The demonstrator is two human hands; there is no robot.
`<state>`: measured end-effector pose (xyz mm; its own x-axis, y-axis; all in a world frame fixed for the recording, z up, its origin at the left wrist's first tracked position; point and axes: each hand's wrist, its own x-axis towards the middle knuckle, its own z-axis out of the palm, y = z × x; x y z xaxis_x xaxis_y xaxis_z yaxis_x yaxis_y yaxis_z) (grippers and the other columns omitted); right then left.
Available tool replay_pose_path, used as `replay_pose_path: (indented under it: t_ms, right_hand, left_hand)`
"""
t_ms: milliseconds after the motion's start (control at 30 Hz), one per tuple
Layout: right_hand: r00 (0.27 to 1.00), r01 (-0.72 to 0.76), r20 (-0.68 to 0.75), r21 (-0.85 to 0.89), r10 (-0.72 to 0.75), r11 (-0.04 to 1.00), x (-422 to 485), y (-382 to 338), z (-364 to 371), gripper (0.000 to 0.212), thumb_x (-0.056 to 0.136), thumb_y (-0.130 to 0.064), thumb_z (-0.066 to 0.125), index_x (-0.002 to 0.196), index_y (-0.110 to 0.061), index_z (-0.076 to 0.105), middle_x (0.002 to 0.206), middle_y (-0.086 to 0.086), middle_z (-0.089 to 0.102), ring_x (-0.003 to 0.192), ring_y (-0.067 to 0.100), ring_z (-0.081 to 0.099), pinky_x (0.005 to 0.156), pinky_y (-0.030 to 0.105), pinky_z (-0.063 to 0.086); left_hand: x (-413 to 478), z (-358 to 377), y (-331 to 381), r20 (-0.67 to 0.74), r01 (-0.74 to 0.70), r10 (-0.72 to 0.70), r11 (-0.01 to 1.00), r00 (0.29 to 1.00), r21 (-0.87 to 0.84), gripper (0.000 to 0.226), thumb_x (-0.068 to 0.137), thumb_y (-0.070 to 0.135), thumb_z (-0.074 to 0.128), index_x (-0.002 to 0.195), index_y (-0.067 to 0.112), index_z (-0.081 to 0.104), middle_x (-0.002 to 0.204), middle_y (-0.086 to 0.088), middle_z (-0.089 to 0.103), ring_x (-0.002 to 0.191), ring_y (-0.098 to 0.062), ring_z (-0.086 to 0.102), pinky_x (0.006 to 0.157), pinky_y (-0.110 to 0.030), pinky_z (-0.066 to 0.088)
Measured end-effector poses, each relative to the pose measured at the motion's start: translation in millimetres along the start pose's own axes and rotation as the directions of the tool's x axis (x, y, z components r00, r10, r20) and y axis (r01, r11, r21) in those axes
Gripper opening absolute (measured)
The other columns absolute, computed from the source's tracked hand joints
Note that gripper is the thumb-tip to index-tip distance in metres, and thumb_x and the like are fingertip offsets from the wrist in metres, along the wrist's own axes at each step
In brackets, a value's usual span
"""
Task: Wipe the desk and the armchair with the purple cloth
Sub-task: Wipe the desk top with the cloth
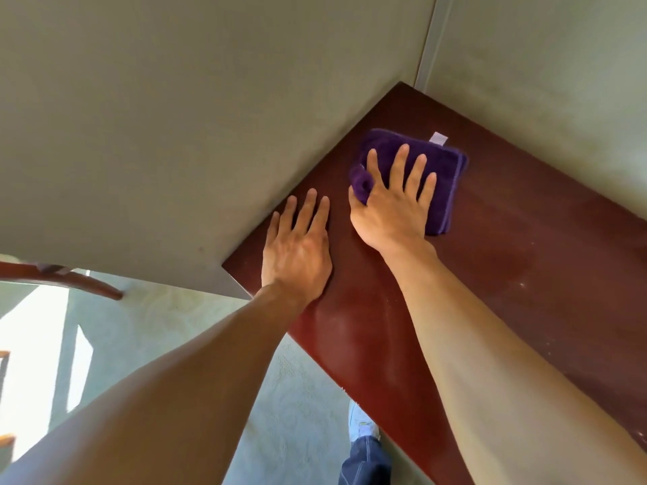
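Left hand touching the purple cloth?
Apart. Head view: left hand lies flat on the desk, a strip of wood showing between it and the purple cloth under the right hand.

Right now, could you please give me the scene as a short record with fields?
Surface: dark reddish-brown wooden desk, set into a wall corner
Tool: folded purple cloth, lying flat on the desk near that corner
Right hand: pressing down on the cloth, fingers straight and spread
Left hand: flat on bare desk beside the cloth, holding nothing
Armchair: only a curved wooden part shows at far left, possibly its arm
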<state>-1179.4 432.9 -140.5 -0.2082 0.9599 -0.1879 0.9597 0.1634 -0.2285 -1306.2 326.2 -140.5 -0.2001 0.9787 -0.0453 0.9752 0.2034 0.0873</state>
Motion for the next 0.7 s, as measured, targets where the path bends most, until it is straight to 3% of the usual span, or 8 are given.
replay_pose_path:
  t_ms: [233, 367, 500, 567, 700]
  right_hand:
    - [0.991, 0.13, -0.038, 0.02, -0.13, 0.991, -62, 1, 8, 0.069, 0.099, -0.059, 0.029, 0.162, -0.035, 0.015, 0.171, 0.01, -0.003, 0.156, 0.037, -0.007, 0.124, 0.055, -0.003]
    - [0.982, 0.182, -0.052, 0.04, -0.18, 0.982, -134, -13, 20, 0.068, 0.097, -0.057, 0.035, 0.16, -0.033, 0.024, 0.171, 0.012, 0.007, 0.156, 0.037, 0.001, 0.124, 0.057, 0.006]
    - [0.972, 0.233, -0.008, 0.052, -0.233, 0.971, -203, -27, 37, 0.08, 0.091, -0.054, 0.054, 0.161, -0.031, 0.023, 0.17, 0.015, 0.007, 0.156, 0.039, 0.0, 0.124, 0.059, 0.007]
    - [0.972, 0.231, 0.023, 0.052, -0.232, 0.972, -232, -33, 44, 0.085, 0.086, -0.05, 0.058, 0.161, -0.029, 0.023, 0.17, 0.016, 0.005, 0.156, 0.04, 0.0, 0.123, 0.06, 0.009]
    - [0.989, 0.137, 0.051, 0.047, -0.139, 0.989, -260, -38, 49, 0.083, 0.085, -0.054, 0.046, 0.16, -0.026, 0.027, 0.169, 0.019, 0.011, 0.155, 0.042, 0.009, 0.121, 0.06, 0.018]
  left_hand:
    - [2, -5, -12, 0.023, -0.059, 0.061, 0.996, 0.998, -0.07, 0.057, 0.103, 0.026, 0.034, 0.159, 0.022, 0.026, 0.167, 0.001, 0.023, 0.154, -0.026, 0.018, 0.122, -0.046, 0.019]
    - [-4, -13, -35, 0.06, -0.173, 0.186, 0.968, 0.981, -0.179, 0.058, 0.1, 0.009, 0.039, 0.157, 0.011, 0.03, 0.166, -0.006, 0.024, 0.155, -0.025, 0.015, 0.125, -0.04, 0.018]
    - [-10, -21, -42, 0.084, -0.184, 0.207, 0.956, 0.975, -0.229, 0.062, 0.098, 0.002, 0.04, 0.158, 0.014, 0.028, 0.167, 0.0, 0.019, 0.156, -0.018, 0.007, 0.124, -0.036, 0.019]
    - [-13, -23, -40, 0.069, -0.188, 0.21, 0.95, 0.975, -0.248, 0.059, 0.101, 0.003, 0.039, 0.158, 0.013, 0.029, 0.167, -0.001, 0.021, 0.156, -0.019, 0.008, 0.124, -0.037, 0.019]
    - [-17, -22, -31, 0.002, -0.165, 0.171, 0.955, 0.985, -0.248, 0.053, 0.101, 0.003, 0.042, 0.153, 0.009, 0.039, 0.163, -0.007, 0.032, 0.154, -0.026, 0.02, 0.122, -0.043, 0.025]
